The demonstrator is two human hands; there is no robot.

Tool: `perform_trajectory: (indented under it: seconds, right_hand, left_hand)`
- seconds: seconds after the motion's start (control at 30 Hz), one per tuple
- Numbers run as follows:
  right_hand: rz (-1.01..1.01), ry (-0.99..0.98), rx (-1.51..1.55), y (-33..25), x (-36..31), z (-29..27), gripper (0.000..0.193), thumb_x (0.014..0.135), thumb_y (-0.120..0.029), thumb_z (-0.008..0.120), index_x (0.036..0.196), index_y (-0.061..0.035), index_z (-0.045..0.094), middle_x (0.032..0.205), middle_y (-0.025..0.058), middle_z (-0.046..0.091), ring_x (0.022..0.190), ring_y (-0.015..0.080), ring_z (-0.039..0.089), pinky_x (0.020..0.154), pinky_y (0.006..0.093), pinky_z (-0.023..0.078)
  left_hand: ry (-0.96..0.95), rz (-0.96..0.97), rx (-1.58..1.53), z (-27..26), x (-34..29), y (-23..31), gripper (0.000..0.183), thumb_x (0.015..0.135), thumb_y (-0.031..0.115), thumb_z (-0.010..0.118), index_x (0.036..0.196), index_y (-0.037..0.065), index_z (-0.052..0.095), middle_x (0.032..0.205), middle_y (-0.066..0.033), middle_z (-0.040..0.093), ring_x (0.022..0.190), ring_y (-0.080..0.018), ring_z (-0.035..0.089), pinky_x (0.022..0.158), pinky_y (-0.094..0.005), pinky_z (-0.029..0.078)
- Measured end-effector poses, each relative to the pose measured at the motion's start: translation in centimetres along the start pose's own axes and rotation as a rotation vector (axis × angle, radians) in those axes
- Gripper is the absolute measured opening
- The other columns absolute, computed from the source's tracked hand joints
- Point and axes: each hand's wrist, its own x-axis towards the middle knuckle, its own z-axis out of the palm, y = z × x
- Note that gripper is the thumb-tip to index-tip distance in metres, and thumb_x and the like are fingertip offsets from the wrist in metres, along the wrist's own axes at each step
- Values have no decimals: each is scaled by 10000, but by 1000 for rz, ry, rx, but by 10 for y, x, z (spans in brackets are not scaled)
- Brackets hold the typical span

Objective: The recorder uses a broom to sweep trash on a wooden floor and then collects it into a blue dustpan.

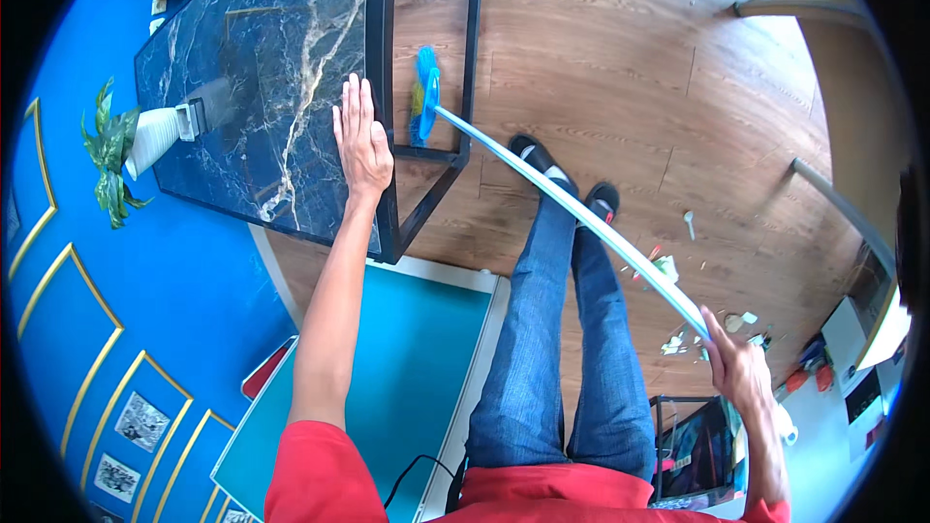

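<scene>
With the left hand laid flat on the marbled table and the right hand gripping the broom, whose blue head sits inside the black base frame, short, low strokes should best avoid knocking that frame

The single view comes from the left one of two fisheye cameras worn side by side on the person's head. It looks steeply down and forward along the body: shirt at the near edge, then jeans, then shoes farther off. The left hand and right hand sit closer to the lens than the floor, which is seen from above. The wide angle also takes in the table at far left, seen from over its top, and the wall along the left at a slant. Straight edges bow toward the round, black-cornered rim.
</scene>
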Motion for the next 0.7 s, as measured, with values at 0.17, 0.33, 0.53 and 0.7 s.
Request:
perform_trajectory:
  seconds: [0.17, 0.33, 0.53, 0.7]
  right_hand:
    - [38, 39, -7, -32, 33, -29, 567, 921, -169, 563, 1457, -195, 383, 606, 173, 581, 525, 373, 587, 563, 474, 501]
    - [-62, 261, 43, -57, 110, -14, 547, 938, -167, 541, 1456, -165, 364, 566, 231, 573, 530, 428, 597, 535, 521, 501]
    - [115, -10, 282, -91, -8, -27, 453, 933, -104, 511, 1371, -4, 455, 730, 310, 595, 681, 460, 636, 587, 457, 504]
    - [177, -126, 265, -130, -71, -76, 476, 938, -156, 528, 1403, -94, 448, 675, 243, 634, 589, 401, 647, 557, 437, 515]
  left_hand:
    - [15, -15, 0, -2, 0, 2, 558, 978, 264, 220, 1507, 92, 271, 1574, -98, 235, 1460, -278, 189, 1176, -474, 108]
    - [10, -25, 4, -3, -1, 0, 567, 952, 222, 251, 1503, 93, 281, 1572, -100, 239, 1457, -265, 202, 1178, -477, 115]
    - [1, -40, -34, -6, -1, -3, 564, 950, 228, 281, 1497, 93, 296, 1566, -95, 255, 1453, -253, 219, 1180, -460, 127]
    - [5, -75, -57, -12, 1, -1, 573, 936, 208, 302, 1499, 108, 295, 1567, -84, 254, 1451, -236, 223, 1182, -462, 131]
